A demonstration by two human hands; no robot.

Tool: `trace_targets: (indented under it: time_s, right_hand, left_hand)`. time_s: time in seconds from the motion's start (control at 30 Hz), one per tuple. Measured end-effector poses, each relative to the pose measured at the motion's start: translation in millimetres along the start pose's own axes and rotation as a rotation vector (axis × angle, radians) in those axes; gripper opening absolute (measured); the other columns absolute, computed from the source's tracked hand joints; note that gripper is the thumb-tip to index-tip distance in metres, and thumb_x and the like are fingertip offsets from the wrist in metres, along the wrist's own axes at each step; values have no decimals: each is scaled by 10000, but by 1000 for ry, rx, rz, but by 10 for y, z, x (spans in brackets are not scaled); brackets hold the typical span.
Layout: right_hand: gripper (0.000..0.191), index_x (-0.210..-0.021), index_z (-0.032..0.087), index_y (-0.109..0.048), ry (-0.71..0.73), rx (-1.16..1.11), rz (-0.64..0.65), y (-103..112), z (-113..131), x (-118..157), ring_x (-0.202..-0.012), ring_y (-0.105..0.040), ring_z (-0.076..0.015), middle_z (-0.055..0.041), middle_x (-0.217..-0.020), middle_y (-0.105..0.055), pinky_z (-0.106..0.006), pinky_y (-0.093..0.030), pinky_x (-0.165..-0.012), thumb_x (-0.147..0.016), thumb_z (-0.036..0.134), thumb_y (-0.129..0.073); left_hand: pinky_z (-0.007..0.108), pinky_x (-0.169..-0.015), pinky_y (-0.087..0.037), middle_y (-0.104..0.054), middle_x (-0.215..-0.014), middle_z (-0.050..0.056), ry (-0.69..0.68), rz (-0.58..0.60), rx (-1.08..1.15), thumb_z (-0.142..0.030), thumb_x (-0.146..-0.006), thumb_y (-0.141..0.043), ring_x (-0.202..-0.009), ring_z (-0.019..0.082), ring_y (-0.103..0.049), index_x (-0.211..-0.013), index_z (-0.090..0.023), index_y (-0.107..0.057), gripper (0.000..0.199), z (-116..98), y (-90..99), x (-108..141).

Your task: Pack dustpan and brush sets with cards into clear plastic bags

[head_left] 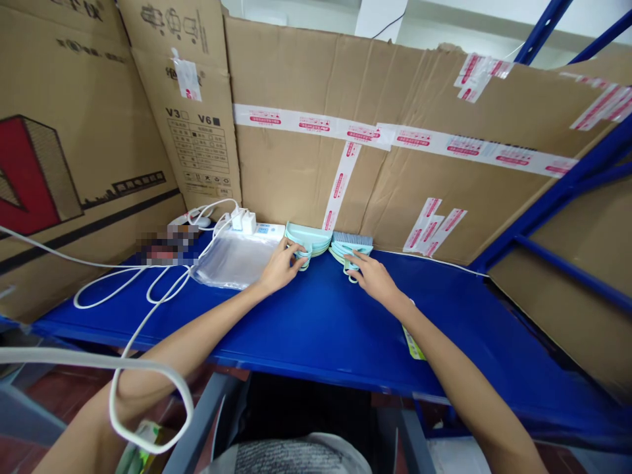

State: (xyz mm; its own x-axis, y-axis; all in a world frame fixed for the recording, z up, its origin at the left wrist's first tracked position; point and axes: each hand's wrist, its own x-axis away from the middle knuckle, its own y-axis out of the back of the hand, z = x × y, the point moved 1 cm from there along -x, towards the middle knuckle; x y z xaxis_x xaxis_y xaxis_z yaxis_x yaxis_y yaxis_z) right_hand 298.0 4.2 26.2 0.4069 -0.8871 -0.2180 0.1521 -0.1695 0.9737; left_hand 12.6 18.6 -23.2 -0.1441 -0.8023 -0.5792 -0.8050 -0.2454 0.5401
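Note:
A stack of mint-green dustpans (310, 235) stands at the back of the blue table, against the cardboard. My left hand (282, 265) is at their handle end, thumb and fingers closed around the top handle. Just to the right lies a stack of small hand brushes (351, 242) with grey-blue bristles and green handles. My right hand (371, 276) bends over them, its thumb and fingers closed on a handle that has a loop at its end. Both stacks rest on the table, and my fingers partly hide the handles.
Clear plastic bags (237, 260) lie left of the dustpans, before a white power strip (269, 230) with plugged-in chargers. A white cable (148, 316) loops over the left side. A yellow-green packet (413, 343) lies beneath my right forearm. Cardboard walls (296, 72) and a blue frame (533, 204) enclose the table (316, 329).

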Motion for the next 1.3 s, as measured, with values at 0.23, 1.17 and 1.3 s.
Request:
trace_targets:
  time_s: [0.23, 1.17, 1.3]
  right_hand:
    - [447, -1459, 235, -666, -11, 107, 70, -134, 37, 18, -1315, -666, -362, -207, -1655, -399, -490, -577, -1058, -1013, 267, -686]
    - [394, -1375, 181, -687, 69, -89, 124, -203, -57, 69, -977, -767, -250, -245, -1796, -147, -492, -594, -1000, -1012, 134, -540]
    - [364, -1339, 177, -707, 68, -110, 115, -211, 2, 37, -941, -770, -247, -238, -1796, -158, -500, -595, -1008, -1009, 155, -554]
  left_hand:
    - [392, -884, -584, -532, -1195, 74, -5, 9, -18, -304, -1015, -632, -784, 158, -668, -1168, -219, -681, 182, 28, -4, 6]
    - [279, -670, -621, -514, -1214, 78, -18, 33, -55, -220, -1001, -674, -713, 96, -616, -1187, -207, -680, 186, 10, 81, 5]
    - [266, -642, -612, -510, -1209, 77, -19, 47, -39, -211, -999, -676, -708, 91, -618, -1166, -209, -678, 167, -2, 86, 2]
